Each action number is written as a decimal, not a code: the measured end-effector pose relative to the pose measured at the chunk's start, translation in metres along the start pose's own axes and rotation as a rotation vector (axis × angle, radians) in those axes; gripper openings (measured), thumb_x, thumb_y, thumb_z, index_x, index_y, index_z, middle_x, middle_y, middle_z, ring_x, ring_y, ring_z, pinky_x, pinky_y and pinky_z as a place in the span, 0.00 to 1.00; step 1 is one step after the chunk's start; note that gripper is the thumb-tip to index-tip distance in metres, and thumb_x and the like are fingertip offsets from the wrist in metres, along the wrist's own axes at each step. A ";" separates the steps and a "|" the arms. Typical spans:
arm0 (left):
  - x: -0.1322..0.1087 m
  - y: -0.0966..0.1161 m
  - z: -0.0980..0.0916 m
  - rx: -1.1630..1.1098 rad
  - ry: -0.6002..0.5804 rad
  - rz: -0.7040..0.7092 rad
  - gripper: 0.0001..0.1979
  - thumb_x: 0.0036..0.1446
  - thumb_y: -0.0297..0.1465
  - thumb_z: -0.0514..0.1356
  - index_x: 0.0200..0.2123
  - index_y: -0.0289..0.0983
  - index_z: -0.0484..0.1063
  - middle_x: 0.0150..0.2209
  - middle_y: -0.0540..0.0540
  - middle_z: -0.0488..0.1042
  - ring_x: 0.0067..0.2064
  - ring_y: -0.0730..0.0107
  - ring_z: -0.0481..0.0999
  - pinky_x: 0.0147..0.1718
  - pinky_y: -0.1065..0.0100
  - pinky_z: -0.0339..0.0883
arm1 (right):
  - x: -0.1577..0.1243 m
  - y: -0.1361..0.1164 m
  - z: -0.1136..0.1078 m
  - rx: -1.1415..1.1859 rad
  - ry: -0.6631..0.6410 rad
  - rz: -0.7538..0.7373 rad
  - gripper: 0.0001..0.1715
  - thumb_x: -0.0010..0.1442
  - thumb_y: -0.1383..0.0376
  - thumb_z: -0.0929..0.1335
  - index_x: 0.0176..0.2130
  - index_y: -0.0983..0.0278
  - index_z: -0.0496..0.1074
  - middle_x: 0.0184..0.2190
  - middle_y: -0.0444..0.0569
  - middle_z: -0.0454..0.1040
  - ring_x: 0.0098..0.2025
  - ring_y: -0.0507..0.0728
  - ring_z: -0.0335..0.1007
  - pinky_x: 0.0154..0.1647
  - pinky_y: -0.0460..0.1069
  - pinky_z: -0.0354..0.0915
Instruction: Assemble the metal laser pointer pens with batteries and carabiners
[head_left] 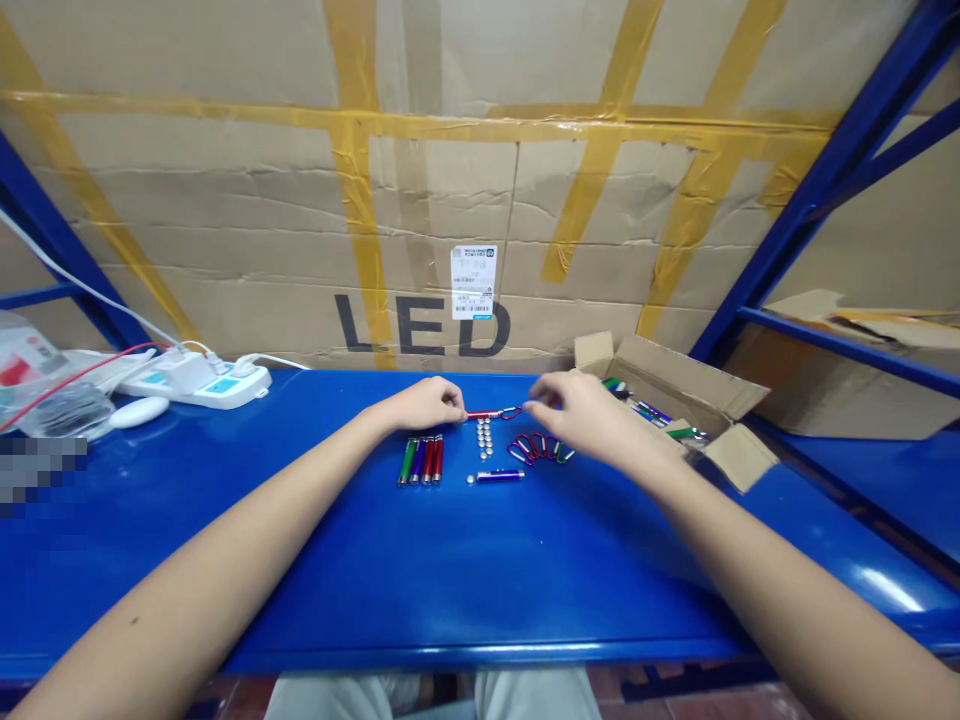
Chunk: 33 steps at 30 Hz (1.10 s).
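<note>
My left hand [429, 404] is closed, its fingertips at the left end of a small red flashlight [482, 415] low over the blue table. A red carabiner [511, 412] extends from the flashlight's right end. My right hand [576, 408] is just right of that carabiner, thumb and forefinger apart, with nothing visible between them. Two columns of silver button cells [484, 438] lie below the red flashlight. Left of them is a row of green, purple and red flashlight tubes [421, 462]. Several coloured carabiners [538, 447] fan out under my right hand. Nearer me, a blue-purple flashlight [500, 477] lies beside a single button cell [471, 479].
An open cardboard box [739, 455] with more flashlights stands at the right. At the left lie a white power strip [236, 385] with cables and some plastic packaging [60, 400]. A large taped carton [262, 240] closes off the back; blue shelf posts [806, 215] flank the table.
</note>
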<state>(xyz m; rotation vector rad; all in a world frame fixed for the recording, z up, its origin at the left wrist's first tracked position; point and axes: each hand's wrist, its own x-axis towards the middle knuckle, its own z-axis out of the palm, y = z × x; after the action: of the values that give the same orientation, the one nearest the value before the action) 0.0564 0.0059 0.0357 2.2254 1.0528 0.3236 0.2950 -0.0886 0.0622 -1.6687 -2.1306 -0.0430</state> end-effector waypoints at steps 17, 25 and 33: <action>-0.004 -0.002 -0.007 -0.185 0.087 -0.133 0.13 0.46 0.21 0.54 0.35 0.34 0.75 0.34 0.43 0.77 0.35 0.68 0.75 0.33 0.69 0.65 | 0.018 -0.017 0.051 0.465 -0.011 -0.040 0.10 0.60 0.71 0.67 0.39 0.65 0.80 0.34 0.49 0.81 0.35 0.55 0.76 0.39 0.50 0.69; -0.001 -0.015 -0.003 0.193 0.165 -0.035 0.12 0.45 0.23 0.62 0.36 0.36 0.73 0.33 0.45 0.79 0.35 0.66 0.75 0.35 0.69 0.63 | 0.003 -0.008 0.039 0.182 -0.051 -0.192 0.18 0.60 0.74 0.64 0.41 0.62 0.82 0.40 0.50 0.82 0.41 0.57 0.77 0.44 0.51 0.69; 0.001 -0.010 0.001 0.454 0.174 0.101 0.03 0.50 0.27 0.62 0.30 0.35 0.77 0.32 0.44 0.76 0.34 0.66 0.72 0.36 0.67 0.61 | 0.000 -0.010 0.040 0.092 -0.103 -0.255 0.18 0.61 0.72 0.63 0.41 0.64 0.81 0.41 0.53 0.81 0.41 0.59 0.76 0.43 0.50 0.66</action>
<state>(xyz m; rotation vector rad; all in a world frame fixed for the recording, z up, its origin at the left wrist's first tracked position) 0.0508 0.0109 0.0284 2.7006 1.2011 0.3547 0.2734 -0.0794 0.0280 -1.3667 -2.3731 0.0657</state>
